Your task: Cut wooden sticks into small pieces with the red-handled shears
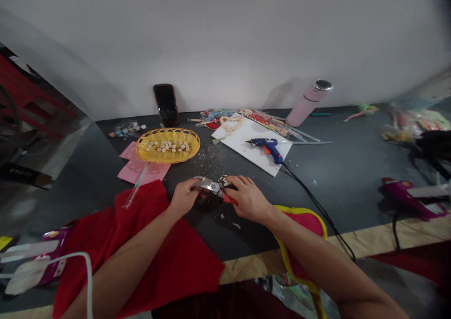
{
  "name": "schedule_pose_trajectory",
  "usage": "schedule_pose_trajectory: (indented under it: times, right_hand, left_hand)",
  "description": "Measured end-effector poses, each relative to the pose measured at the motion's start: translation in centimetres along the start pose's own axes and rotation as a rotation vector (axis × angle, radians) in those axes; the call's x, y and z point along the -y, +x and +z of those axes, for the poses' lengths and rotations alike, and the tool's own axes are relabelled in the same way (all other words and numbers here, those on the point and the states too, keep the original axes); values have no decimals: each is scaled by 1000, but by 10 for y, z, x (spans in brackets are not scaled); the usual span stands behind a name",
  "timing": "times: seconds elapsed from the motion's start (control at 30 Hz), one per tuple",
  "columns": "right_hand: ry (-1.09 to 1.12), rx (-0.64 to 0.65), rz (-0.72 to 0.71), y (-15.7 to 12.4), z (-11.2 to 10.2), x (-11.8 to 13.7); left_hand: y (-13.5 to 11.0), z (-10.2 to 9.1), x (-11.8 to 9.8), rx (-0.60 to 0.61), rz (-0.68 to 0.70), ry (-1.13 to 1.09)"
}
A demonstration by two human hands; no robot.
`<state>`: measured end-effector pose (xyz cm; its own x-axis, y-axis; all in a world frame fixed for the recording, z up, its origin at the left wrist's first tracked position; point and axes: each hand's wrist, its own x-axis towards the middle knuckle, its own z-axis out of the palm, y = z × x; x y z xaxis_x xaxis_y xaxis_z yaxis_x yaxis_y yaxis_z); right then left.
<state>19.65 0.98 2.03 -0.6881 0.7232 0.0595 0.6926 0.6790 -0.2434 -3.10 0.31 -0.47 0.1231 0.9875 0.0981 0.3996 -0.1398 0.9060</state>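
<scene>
One camera, worn on the head, looks forward and steeply down over the desk [313, 166] from above its near edge. It is higher than the yellow basket [169, 158], on the basket's near side, and sees down into it. The fingers [239, 182], nearer than the basket and to its right, fall mid-view. Beyond the basket, the wall [211, 46] fills the top; to its left, the wide view reaches past the desk's end.
</scene>
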Motion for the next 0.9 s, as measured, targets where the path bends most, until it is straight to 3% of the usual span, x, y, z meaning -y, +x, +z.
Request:
schedule_pose_trajectory:
  times: [0.47,0.9]
  right_hand:
    - [24,-31,28,-1,3,5]
    - [38,-15,-29,0,-7,-2]
  left_hand:
    - [0,2,-5,-56,-11,-165]
    - [-1,1,-5,-9,5,-43]
